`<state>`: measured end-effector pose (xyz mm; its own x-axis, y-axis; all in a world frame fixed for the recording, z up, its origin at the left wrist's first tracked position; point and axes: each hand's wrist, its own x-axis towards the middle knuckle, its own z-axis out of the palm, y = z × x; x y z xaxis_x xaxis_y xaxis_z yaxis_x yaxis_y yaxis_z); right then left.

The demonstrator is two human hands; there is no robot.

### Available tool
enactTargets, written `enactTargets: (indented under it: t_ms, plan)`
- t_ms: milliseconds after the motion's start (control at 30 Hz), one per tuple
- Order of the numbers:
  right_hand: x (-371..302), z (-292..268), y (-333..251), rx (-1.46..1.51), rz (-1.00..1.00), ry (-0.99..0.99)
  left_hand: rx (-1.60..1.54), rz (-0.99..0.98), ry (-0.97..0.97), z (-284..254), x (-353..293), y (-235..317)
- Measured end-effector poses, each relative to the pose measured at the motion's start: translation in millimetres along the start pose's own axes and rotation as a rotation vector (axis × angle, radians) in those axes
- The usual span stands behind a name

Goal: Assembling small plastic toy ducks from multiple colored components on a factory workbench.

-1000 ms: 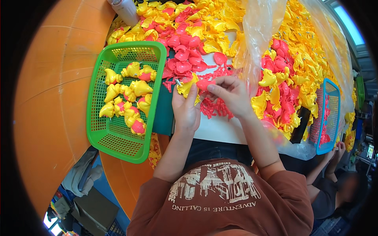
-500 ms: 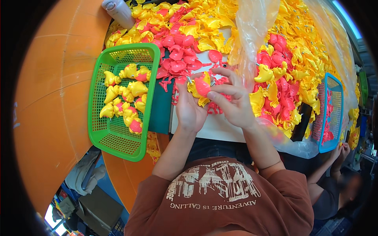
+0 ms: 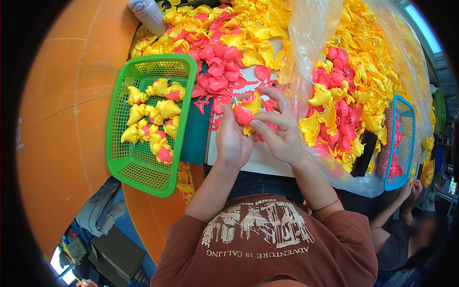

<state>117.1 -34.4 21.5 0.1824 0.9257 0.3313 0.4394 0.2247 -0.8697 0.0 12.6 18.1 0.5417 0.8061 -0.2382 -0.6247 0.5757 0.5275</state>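
Note:
Between my two hands is a curved yellow plastic shell point(image 3: 253, 106) with a rounded pink plastic piece point(image 3: 243, 115) set against it and a small metal pin point(image 3: 235, 101) sticking out at its upper left. My left hand point(image 3: 233, 141) cups this part from the left, fingers partly hidden behind it. From the right, my right hand point(image 3: 279, 131) pinches it, the thumb pressed on the pink piece's edge. Beyond my hands, a heap of loose pink pieces point(image 3: 217, 82) lies on the white table top point(image 3: 267, 160).
A green basket point(image 3: 170, 184) at left holds several yellow-and-pink assembled parts point(image 3: 165, 109). Yellow shells point(image 3: 373, 62) and plastic sheeting point(image 3: 311, 43) cover the right side. A blue basket point(image 3: 405, 138) stands at far right near another person's hands point(image 3: 412, 190). A bottle point(image 3: 148, 15) stands at upper left.
The part in my hands has turned: more of the yellow shell shows at the upper right, and the pink piece sits slightly lower left. My right fingers have shifted slightly.

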Motion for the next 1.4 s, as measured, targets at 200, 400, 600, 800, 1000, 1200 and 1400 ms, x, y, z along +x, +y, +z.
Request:
enactTargets:
  t_ms: [200,400,600,800,1000,1200,1400]
  plan:
    - [-3.6,4.1,-4.5,0.020,0.060,0.017,0.027,0.046,0.029,0.3,-0.9,-0.2]
    - [-3.2,2.2,-11.0,0.006,0.047,0.033,-0.042,0.016,-0.013,0.7,0.7,-2.3]
    - [3.1,-3.0,-13.1,-0.168,-0.086,0.003,-0.112,-0.001,0.020,5.1,0.1,-0.2]
    - [6.6,-9.8,-15.9,-0.250,-0.176,-0.092,-0.188,-0.122,-0.040,-13.4,1.9,-2.8]
    - [3.3,7.7,-14.7,-0.282,-0.070,-0.020,-0.071,0.058,0.066,-9.0,2.0,-10.5]
    - [25.8,21.5,10.0,-0.171,-0.062,0.053,0.036,0.090,0.263,-46.1,13.6,-8.0]
    - [115.3,21.1,64.1,-0.797,0.086,-0.033,0.109,0.092,0.210,-51.6,11.7,-1.2]
